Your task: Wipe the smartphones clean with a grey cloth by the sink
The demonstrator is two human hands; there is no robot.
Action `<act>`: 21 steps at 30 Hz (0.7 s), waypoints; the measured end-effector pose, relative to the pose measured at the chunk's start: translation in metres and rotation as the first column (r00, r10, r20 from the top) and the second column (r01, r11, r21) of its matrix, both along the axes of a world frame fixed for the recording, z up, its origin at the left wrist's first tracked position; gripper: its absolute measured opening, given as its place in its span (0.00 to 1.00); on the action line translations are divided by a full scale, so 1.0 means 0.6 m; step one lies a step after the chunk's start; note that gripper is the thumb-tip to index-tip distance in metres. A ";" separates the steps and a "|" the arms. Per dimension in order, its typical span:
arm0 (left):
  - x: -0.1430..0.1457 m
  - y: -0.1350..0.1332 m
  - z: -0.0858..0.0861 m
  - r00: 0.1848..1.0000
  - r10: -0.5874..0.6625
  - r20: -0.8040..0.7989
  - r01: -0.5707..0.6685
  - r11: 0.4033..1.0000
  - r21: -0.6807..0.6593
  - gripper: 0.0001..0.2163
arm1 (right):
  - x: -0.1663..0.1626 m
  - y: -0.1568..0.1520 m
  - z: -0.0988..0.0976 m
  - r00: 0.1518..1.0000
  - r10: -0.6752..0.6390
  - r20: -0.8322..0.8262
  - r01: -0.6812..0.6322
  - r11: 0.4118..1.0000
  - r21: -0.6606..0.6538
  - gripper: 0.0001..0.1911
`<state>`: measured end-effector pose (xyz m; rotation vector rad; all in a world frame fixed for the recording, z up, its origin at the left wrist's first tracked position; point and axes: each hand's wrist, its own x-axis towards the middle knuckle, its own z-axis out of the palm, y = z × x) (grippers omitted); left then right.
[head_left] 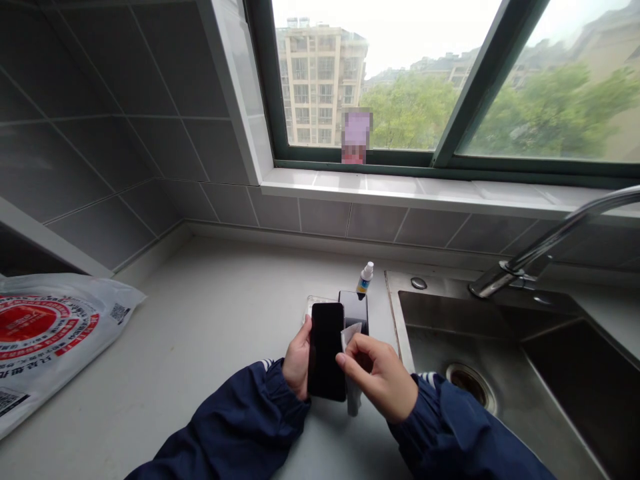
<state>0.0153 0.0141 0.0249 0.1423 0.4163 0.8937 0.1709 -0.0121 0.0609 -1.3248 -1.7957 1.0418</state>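
Left sleeve (235, 417): navy blue cloth is covering the arm, bunching into soft folds and creases.
Left cuff (293, 393): the same navy is gathering into puckers around the wrist.
Left stripes (269, 364): short white bands are standing out against the navy, just beside the cuff.
Left grip (299, 360): a bare hand is showing beyond the cuff.
Right sleeve (465, 433): matching navy is wrapping the arm loosely, creasing along its length.
Right cuff (417, 417): navy cloth is closing around the wrist.
Right stripes (429, 379): white bands are marking the sleeve near the cuff.
Right grip (383, 377): this hand is also showing bare.
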 end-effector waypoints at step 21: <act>0.000 0.002 -0.001 1.000 -0.011 -0.019 0.011 1.000 0.019 0.24 | 0.005 0.000 -0.020 0.997 0.044 -0.063 -0.060 0.959 -0.278 0.17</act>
